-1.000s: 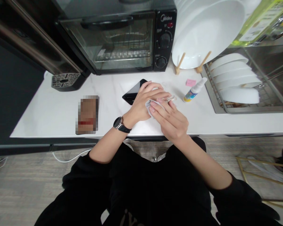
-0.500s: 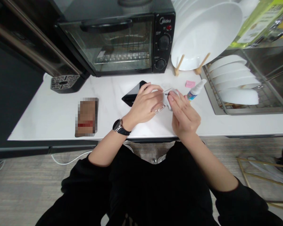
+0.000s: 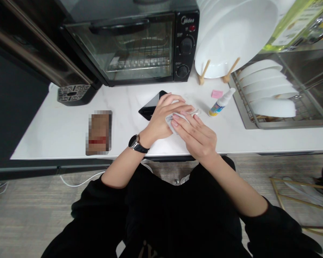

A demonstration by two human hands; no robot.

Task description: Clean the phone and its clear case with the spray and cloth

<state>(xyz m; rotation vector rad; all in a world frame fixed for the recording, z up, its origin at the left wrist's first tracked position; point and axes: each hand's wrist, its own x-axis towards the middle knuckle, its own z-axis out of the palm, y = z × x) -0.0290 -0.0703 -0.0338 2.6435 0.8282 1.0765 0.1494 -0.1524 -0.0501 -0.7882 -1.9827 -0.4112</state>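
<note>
My left hand is closed around what looks like a pair of glasses with a clear frame; only a small part shows beyond its fingertips. My right hand presses a pale grey cloth against the thumb side of my left hand, and the fingers of both hands overlap. Most of the glasses lie hidden beneath them. Behind my left hand rests a black folding case. A small white spray bottle with a blue and yellow label stands to the right of my hands, beside a pink slip.
A toaster oven stands at the back of the white counter. To the left are a drip tray and a pixelated flat object. White plates and a rack of bowls occupy the right side.
My right hand has moved left with the cloth, from beyond my left fingertips to over the left thumb. The visible part of the glasses has shifted right and up.
</note>
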